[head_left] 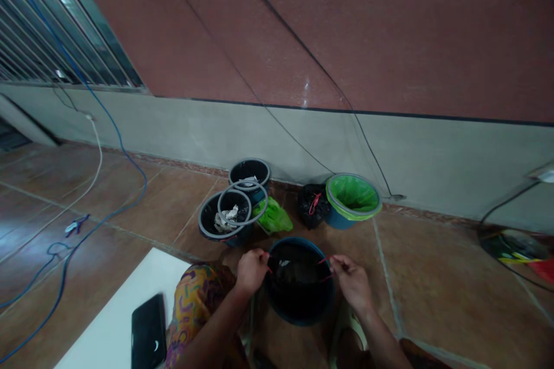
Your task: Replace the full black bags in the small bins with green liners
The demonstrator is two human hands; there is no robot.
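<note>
A round blue trash bin (322, 310) stands on the floor between my knees, with a black garbage bag (296, 274) inside it. At the bin's left rim my left hand (252, 272) pinches a red drawstring of the bag. My right hand (354, 285), just past the right rim, pinches the red drawstring (325, 260) on its own side. Both strings run inward to the dark plastic. The bag's contents are hidden.
Ahead are two dark-lined bins (223, 219), a loose grey ring (265, 207), a green bag (277, 216), a tied black bag (312, 207) and a green-lined bin (354, 196). A phone (149, 331) lies on a white board (112, 314) at left. Cables (115, 213) cross the floor.
</note>
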